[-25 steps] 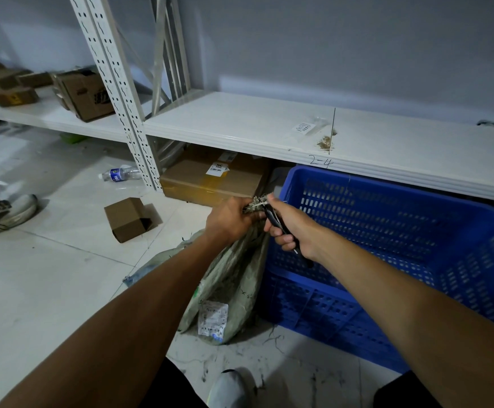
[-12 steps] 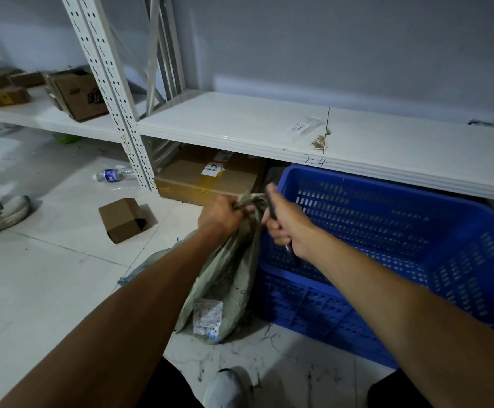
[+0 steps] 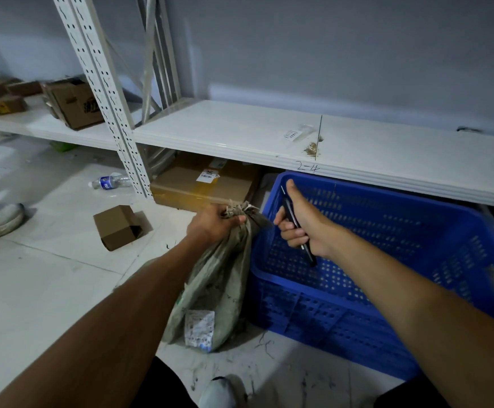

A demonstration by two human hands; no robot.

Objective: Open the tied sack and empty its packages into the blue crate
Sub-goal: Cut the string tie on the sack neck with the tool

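Left hand (image 3: 214, 223) clamped on the sack (image 3: 219, 284) neck, right hand (image 3: 301, 228) fisting the knife (image 3: 297, 228) just beside it, I risk nicking my knuckles if the blade slips.

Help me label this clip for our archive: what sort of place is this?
Probably a parcel stockroom or small warehouse. White metal shelving carries a handwritten "2-4" mark, labelled cardboard boxes sit under and on it, and a blue crate stands beside a tagged sack.
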